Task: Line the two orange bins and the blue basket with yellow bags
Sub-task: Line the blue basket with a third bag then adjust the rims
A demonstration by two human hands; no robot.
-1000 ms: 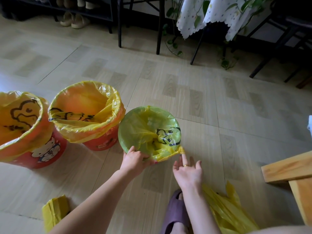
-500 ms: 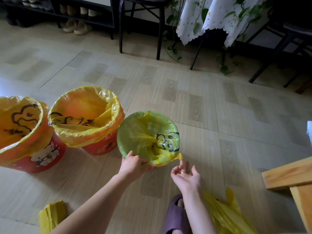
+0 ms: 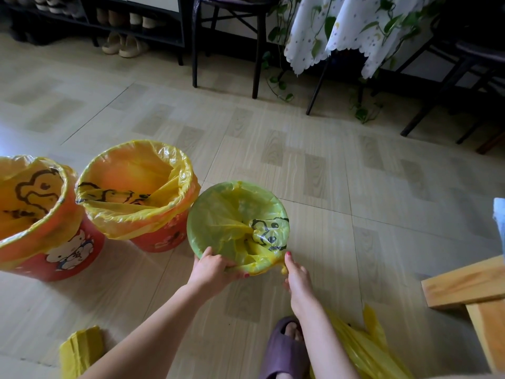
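Two orange bins stand on the floor at the left, one at the edge [image 3: 54, 255] and one beside it [image 3: 161, 236]. Each has a yellow bag folded over its rim. To their right is the small round blue basket [image 3: 190, 228], which looks green through the yellow bag [image 3: 226, 212] spread inside it. My left hand [image 3: 213, 269] grips the basket's near rim over the bag. My right hand [image 3: 297, 280] is turned edge-on at the near right rim. Its straight fingers touch the bag's bunched edge there.
A folded stack of yellow bags [image 3: 79, 348] lies near left, and loose yellow bags [image 3: 363, 351] lie near right by my purple slipper [image 3: 284, 351]. A wooden bench [image 3: 470, 285] stands at the right. A chair [image 3: 255, 50], a clothed table [image 3: 341, 28] and a shoe rack [image 3: 123, 26] line the back.
My right hand rose from the floor and turned edge-on against the basket's rim. My left hand kept its grip. The camera tilted up slightly.
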